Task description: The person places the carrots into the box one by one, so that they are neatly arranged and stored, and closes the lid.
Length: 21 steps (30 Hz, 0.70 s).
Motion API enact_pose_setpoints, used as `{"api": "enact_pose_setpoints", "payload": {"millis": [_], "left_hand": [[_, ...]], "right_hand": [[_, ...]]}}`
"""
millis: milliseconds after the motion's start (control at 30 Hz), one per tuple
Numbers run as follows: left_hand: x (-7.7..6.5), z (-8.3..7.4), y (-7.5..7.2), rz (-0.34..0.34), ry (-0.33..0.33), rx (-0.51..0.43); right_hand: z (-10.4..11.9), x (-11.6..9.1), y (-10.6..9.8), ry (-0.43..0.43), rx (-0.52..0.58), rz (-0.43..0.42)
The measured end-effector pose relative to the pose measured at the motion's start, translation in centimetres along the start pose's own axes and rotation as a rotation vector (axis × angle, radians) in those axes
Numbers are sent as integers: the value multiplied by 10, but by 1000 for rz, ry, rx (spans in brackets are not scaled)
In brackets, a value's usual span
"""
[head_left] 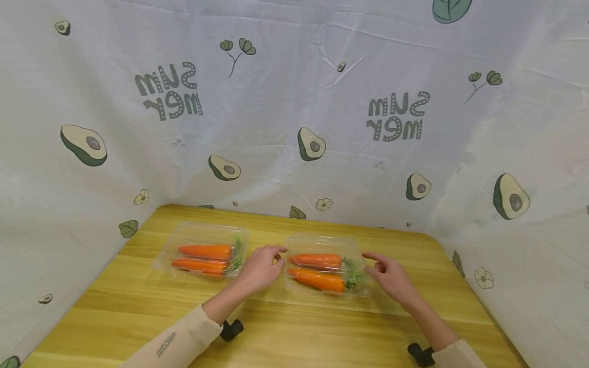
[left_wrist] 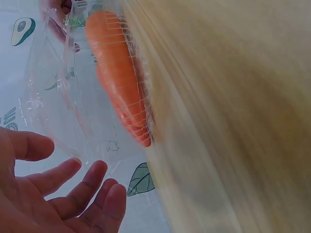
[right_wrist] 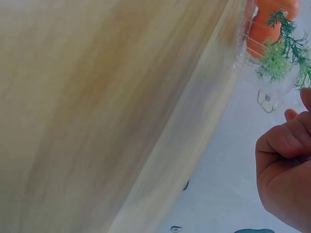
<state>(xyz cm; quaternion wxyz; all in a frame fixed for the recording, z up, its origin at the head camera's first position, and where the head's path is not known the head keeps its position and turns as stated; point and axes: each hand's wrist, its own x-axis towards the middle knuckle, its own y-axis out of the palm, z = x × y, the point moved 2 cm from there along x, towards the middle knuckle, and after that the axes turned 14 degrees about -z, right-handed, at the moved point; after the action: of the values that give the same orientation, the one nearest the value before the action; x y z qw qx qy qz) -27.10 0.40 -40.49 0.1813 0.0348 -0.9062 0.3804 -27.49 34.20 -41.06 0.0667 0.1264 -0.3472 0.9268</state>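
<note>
A clear plastic clamshell box [head_left: 322, 241] stands between the hands in the head view, its lid down. Inside lie two orange carrots [head_left: 317, 280] with green leafy tops [head_left: 354, 273] toward the right. The left hand [head_left: 262, 266] is at the box's left end, index fingertip right at the upper corner; in the left wrist view its fingers [left_wrist: 77, 194] are spread and relaxed beside the plastic. At the box's right end is the right hand [head_left: 390, 276], index finger stretched to the edge. Its other fingers [right_wrist: 286, 138] bend loosely in the right wrist view, with nothing visible in them.
Left of the left hand, a second clear box [head_left: 184, 231] holds two more carrots [head_left: 204, 251] with leafy tops. Both boxes lie on a wooden table [head_left: 294, 327]. Behind it hangs a white avocado-print cloth [head_left: 271, 112]. Black wrist mounts [head_left: 231, 330] sit below the forearms.
</note>
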Motion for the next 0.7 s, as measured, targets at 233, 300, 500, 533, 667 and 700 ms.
{"api": "enact_pose_setpoints", "payload": {"millis": [233,300,500,533,667,700], "left_hand": [[-6,3,2,56,-26,-20],[-8,4,3,71,-40,-28],[-12,7,3,114,-70,-30],[-13,7,3,122,-77,-37],[-14,8,4,137,-100,-52],[-14,8,5,137,-105,-51]], "right_hand": [[-2,-4,2,13,-4,-16],[-2,-5,2,20,-9,-19],[1,-11,3,51,-22,-32],[2,-12,3,57,-21,-35],[1,-16,1,67,-30,-43],[1,-17,0,78,-27,-37]]}}
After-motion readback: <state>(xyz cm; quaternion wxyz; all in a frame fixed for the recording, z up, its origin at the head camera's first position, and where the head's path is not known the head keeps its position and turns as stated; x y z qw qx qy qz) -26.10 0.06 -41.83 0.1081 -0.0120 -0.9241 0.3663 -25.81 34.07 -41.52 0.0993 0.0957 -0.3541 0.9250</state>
